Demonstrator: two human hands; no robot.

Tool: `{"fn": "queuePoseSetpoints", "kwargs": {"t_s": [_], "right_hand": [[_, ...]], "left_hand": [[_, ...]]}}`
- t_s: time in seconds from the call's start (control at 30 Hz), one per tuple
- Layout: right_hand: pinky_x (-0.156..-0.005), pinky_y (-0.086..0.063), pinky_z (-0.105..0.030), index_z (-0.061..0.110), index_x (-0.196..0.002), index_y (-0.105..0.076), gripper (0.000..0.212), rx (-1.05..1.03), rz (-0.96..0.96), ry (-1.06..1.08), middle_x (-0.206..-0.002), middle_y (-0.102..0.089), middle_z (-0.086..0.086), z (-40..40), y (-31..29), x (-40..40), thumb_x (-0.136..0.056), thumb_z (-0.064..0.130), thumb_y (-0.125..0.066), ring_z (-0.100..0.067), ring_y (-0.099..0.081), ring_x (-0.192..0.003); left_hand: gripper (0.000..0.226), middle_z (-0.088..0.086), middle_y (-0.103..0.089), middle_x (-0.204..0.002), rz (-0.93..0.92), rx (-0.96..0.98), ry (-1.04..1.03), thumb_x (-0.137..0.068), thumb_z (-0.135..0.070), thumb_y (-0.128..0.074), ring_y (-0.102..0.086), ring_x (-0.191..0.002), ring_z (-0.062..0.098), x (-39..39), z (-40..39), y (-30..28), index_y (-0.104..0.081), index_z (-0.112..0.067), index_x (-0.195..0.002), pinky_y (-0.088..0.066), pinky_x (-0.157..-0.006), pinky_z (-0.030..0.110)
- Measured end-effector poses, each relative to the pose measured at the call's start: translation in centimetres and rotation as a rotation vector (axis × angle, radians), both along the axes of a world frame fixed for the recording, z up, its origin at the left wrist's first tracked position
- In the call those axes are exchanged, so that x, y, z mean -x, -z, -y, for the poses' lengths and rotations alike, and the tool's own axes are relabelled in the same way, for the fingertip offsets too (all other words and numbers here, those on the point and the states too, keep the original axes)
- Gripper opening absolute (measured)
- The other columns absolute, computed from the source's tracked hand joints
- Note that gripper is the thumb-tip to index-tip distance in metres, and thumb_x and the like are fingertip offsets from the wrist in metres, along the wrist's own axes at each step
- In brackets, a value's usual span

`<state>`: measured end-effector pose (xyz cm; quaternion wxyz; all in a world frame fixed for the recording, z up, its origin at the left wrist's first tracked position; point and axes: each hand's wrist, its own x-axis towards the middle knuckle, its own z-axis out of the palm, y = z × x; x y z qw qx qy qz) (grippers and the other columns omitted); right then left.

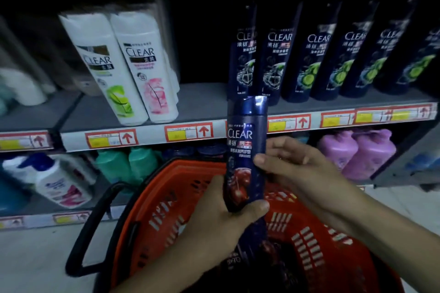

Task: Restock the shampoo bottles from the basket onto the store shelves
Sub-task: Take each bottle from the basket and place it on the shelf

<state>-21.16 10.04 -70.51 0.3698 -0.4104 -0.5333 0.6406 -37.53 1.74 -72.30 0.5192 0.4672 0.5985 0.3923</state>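
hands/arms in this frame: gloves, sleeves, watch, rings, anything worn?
Nothing worn that shows. The left hand and right hand are both bare, no gloves. Both forearms are uncovered down to the bottom edge of the picture, so no sleeve or cuff is in view. No watch or wristband on either wrist. A small glint sits near the right hand's fingers, too blurred to call a ring.

2 white bottles [123,69], 2 purple jugs [357,152], 1 basket [166,200]

The middle shelf [204,104] carries two white bottles [123,71] leaning at left and a row of dark blue bottles [316,59] at right; the lower shelf [71,215] carries green bottles [128,164] and purple jugs [357,152]
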Motion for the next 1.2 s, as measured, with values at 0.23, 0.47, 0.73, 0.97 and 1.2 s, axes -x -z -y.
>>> {"fn": "queuePoseSetpoints", "kwargs": {"t_s": [0.23, 0.47, 0.73, 0.97, 1.2], "right_hand": [[-0.095, -0.056, -0.030, 0.011, -0.117, -0.070, 0.027, -0.050, 0.058, -0.030, -0.109, -0.077, -0.007, 0.1, -0.4, 1.5, -0.090, 0.009, -0.071, -0.022, -0.073, -0.107], [-0.103, -0.051, -0.033, 0.012, -0.127, -0.068, 0.033, -0.038, 0.019, -0.029, -0.119, -0.075, -0.007, 0.1, 0.3, 1.4, -0.095, 0.003, -0.063, -0.021, -0.069, -0.116], [-0.112, -0.046, -0.045, 0.015, -0.124, -0.070, 0.032, -0.036, -0.002, -0.029, -0.120, -0.075, -0.005, 0.0, 0.0, 2.1, -0.095, 0.003, -0.064, -0.021, -0.068, -0.118], [-0.097, -0.056, -0.036, 0.016, -0.119, -0.068, 0.034, -0.095, 0.024, 0.035, -0.112, -0.077, -0.001, 0.2, -0.1, 2.6, -0.087, 0.006, -0.075, -0.017, -0.073, -0.104], [-0.090, -0.057, -0.026, 0.024, -0.120, -0.067, 0.040, -0.368, 0.155, 0.081, -0.110, -0.075, 0.005, -0.7, -2.6, 4.8, -0.084, 0.013, -0.080, -0.008, -0.070, -0.104]], "left_hand": [[0.042, -0.023, -0.073, -0.104, -0.025, -0.075, -0.118, -0.076, -0.040, -0.079, -0.068, -0.096, -0.005, 0.6, 0.1, 0.2, -0.062, -0.040, -0.114, -0.053, -0.079, 0.014], [0.024, -0.017, -0.076, -0.100, -0.089, -0.082, -0.105, -0.090, -0.023, -0.071, -0.068, -0.095, -0.005, 1.6, 0.4, 0.1, -0.070, -0.040, -0.108, -0.048, -0.066, 0.002], [0.033, -0.016, -0.075, -0.102, -0.090, -0.099, -0.133, -0.087, -0.024, -0.075, -0.068, -0.099, -0.001, 2.4, 0.2, -0.6, -0.067, -0.041, -0.114, -0.049, -0.064, 0.002], [0.042, -0.018, -0.071, -0.112, -0.144, -0.148, -0.159, -0.087, -0.023, -0.075, -0.061, -0.112, 0.002, 2.4, -0.1, -0.3, -0.061, -0.044, -0.121, -0.046, -0.082, 0.010], [0.047, -0.022, -0.069, -0.108, -0.175, -0.306, -0.238, -0.090, -0.008, -0.070, -0.064, -0.103, -0.005, 2.5, -2.8, -1.3, -0.058, -0.044, -0.119, -0.048, -0.088, 0.012]]}}
